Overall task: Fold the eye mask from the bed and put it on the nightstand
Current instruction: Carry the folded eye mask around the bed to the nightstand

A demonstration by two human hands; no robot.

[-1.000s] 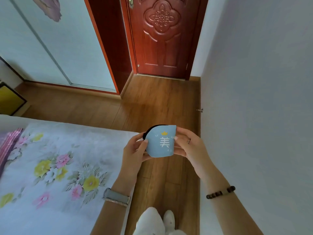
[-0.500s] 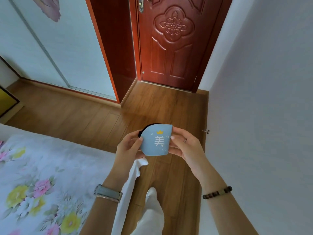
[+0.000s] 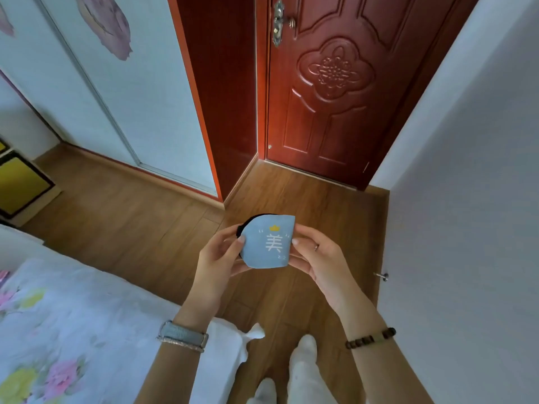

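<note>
The mask [image 3: 268, 243] is held in the air in front of the body, over the wooden floor [image 3: 145, 217], beside the corner of the bed [image 3: 87, 316]. It is folded in half; the light blue face with a white character and a small yellow crown is turned up, and a black edge is seen at its upper left. The left hand [image 3: 217, 258] is closed on its left side, with the thumb laid on top. The right hand [image 3: 318, 258] is closed on its right side in the same way. A red door [image 3: 329, 97] is seen ahead. The nightstand is not seen.
</note>
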